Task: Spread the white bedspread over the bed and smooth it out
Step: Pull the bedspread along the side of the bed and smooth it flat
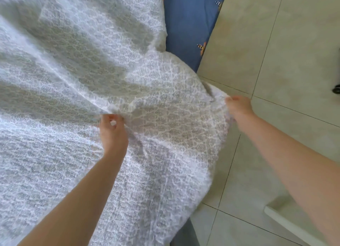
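Note:
The white patterned bedspread (77,76) covers most of the bed, rumpled with folds running toward my hands. My left hand (113,131) pinches a raised fold of it near the middle of the frame. My right hand (239,106) grips the bedspread's edge where it hangs over the bed's right side, above the floor. Between the two hands the cloth is lifted and taut. A strip of blue bed sheet (187,25) with bee prints shows uncovered at the top right of the bed.
Pale tiled floor (285,52) lies to the right of the bed. A black caster wheel (336,89) sits at the right edge. A white bar or furniture edge (287,225) crosses the lower right corner.

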`<state>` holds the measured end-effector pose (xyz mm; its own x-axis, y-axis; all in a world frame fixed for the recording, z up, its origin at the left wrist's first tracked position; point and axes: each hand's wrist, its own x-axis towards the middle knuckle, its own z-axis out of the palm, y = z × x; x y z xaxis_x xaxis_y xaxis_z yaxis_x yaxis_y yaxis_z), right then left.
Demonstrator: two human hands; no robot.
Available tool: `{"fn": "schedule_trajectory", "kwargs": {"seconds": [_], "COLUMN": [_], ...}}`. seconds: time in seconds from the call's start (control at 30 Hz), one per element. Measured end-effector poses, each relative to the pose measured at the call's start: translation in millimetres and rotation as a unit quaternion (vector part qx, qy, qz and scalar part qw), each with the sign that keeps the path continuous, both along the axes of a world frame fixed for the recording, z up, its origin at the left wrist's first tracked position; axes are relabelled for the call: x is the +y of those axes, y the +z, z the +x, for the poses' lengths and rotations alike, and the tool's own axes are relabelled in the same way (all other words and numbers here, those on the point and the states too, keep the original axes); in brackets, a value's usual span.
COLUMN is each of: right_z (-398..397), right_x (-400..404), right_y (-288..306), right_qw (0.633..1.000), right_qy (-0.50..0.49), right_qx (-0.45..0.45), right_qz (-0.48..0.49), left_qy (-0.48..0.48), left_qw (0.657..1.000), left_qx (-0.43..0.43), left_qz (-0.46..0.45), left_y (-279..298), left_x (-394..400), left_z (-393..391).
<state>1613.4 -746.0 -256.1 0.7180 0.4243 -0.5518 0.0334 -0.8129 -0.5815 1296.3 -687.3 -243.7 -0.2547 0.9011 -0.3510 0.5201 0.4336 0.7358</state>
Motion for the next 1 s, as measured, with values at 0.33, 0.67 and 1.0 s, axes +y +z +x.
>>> {"fn": "schedule_trajectory", "kwargs": {"seconds": [0.33,0.67,1.0], "right_z": [-36,1,-7], "right_x": [44,56,74], "right_y": [11,4,23], "right_qw": [0.926,0.989,0.951], "right_qy": [0.235,-0.119,0.148], "right_qx": [0.268,0.027,0.257], "right_qz": [-0.12,0.081,-0.082], "left_qy": [0.067,0.162,0.069], "left_qw": [0.987,0.983,0.994], "left_qx": [-0.127,-0.05,0.045], "left_qz": [-0.066,-0.067,-0.067], "left_y": [-6,-14,-15], "left_x": [4,28,13], "left_z": [23,8,13]}}
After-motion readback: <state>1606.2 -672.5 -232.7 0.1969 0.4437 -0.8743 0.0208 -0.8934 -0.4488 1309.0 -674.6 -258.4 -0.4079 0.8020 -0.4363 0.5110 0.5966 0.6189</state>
